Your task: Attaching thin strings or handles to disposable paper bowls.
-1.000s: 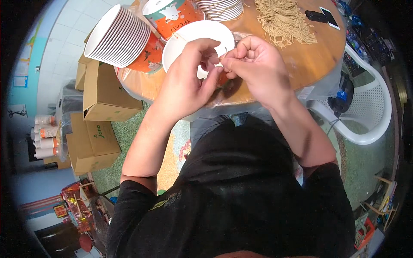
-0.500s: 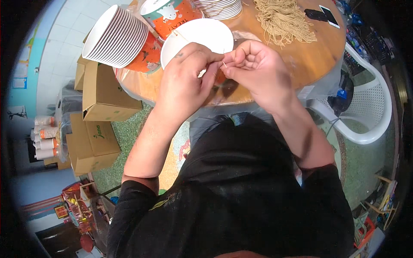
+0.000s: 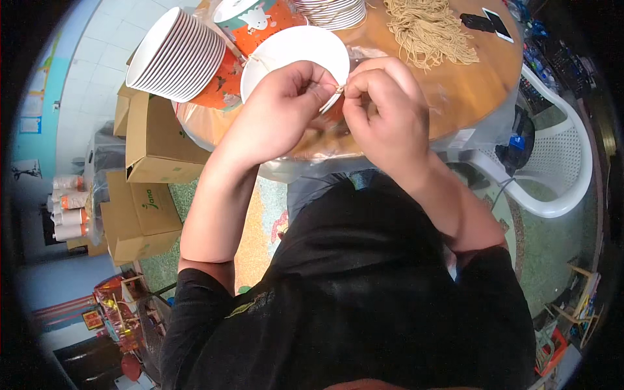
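- Head view: the left hand [image 3: 279, 107] and the right hand [image 3: 383, 107] meet over the near edge of a round wooden table [image 3: 455, 97]. The fingertips of both hands pinch the same thin tan string [image 3: 339, 89], and the two hands nearly touch each other.
- The string is just in front of a white paper bowl [image 3: 292, 55], at its near rim. A short piece of it shows between the fingers; a thin pale line at the left rim of the bowl may be more of the same string, but I cannot say for sure.
- Both hands are closed in a fine pinch on the string; the other fingers are curled in. Neither hand holds the bowl itself, as far as I can see.
- I judge the string very light, soft and limp, so it bends easily and can slip from the fingers. It is best held near its end, with thumb and forefinger close together.
- The bowl looks light and thin; pressing on its rim could dent it.
- To the left lies a stack of similar bowls [image 3: 175, 55] on its side. A pile of tan strings [image 3: 426, 29] and a dark phone [image 3: 487, 23] are farther on the table. A white plastic chair [image 3: 559, 169] stands at the right, and cardboard boxes [image 3: 146, 169] at the left.
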The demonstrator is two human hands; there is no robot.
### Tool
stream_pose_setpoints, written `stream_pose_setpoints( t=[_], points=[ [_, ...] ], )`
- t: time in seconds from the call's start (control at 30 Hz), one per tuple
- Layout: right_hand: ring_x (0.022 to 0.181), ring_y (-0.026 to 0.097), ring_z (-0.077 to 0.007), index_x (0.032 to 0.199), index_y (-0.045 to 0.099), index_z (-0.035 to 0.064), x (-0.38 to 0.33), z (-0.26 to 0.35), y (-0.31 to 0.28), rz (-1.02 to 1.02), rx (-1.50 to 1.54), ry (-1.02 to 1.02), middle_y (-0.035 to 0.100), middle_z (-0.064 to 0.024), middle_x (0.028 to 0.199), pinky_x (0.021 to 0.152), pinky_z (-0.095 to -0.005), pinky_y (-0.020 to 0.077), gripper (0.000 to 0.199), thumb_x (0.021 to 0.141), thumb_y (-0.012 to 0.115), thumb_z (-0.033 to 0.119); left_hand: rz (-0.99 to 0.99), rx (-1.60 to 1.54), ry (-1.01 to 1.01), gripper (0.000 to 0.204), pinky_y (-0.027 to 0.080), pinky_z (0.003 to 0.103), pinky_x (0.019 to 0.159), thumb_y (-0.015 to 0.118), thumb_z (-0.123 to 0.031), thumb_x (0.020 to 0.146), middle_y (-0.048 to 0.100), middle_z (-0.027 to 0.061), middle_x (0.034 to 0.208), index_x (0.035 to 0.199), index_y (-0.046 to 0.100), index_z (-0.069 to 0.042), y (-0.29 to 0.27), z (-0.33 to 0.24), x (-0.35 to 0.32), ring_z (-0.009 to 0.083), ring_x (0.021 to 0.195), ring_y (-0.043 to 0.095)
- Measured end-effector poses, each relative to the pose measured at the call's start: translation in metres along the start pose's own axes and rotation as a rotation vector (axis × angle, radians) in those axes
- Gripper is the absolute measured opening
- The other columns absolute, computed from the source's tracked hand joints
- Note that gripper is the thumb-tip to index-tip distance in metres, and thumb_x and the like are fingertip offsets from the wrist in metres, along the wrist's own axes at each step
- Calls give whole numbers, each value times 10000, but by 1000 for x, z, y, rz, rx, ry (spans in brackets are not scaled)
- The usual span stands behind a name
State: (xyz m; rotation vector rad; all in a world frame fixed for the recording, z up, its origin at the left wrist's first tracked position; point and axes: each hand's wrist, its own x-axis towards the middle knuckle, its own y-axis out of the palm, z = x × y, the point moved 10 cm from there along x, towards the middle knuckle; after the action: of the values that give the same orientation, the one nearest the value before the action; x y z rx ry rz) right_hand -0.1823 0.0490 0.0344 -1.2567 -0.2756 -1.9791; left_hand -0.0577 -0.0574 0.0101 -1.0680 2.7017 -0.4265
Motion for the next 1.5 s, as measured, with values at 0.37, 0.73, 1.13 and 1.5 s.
stream_pose_setpoints(
  t=[0.37, 0.73, 1.13, 1.5],
  points=[
    [811, 723, -260, 990, 751, 34, -12, -4, 0, -9, 69, 175, 714, -101, 1020, 721, -396, 598, 212, 832, 892, 18, 19, -86, -33, 120, 435, 227, 699, 683, -139, 1114, 715, -39, 942, 1133, 744, -37, -6, -2, 6, 37, 783, 567],
    [792, 707, -297, 970, 732, 39, -11, -13, 5, 20, 51, 174, 706, -101, 977, 697, -420, 567, 136, 900, 848, 48, 15, -100, -27, 121, 415, 223, 684, 681, -128, 1098, 685, -54, 922, 1130, 740, -27, -6, -2, 10, 30, 761, 541],
    [863, 664, -415, 986, 626, 4, -29, -22, 20, 343, 163, 291, 630, -188, 958, 769, -484, 533, 94, 1023, 696, 54, -275, 399, 228, 199, 455, 235, 720, 695, -36, 1091, 549, -54, 922, 1277, 635, 8, -13, -14, 7, 45, 820, 506],
    [901, 646, -107, 1042, 639, -16, -37, -33, 29, 190, 736, 326, 721, -199, 1362, 835, -285, 575, 125, 1138, 580, 38, -209, 459, 209, 220, 512, 269, 771, 673, -29, 1092, 604, 1, 970, 1301, 608, 0, -8, -13, 10, 85, 868, 588]
  ],
)
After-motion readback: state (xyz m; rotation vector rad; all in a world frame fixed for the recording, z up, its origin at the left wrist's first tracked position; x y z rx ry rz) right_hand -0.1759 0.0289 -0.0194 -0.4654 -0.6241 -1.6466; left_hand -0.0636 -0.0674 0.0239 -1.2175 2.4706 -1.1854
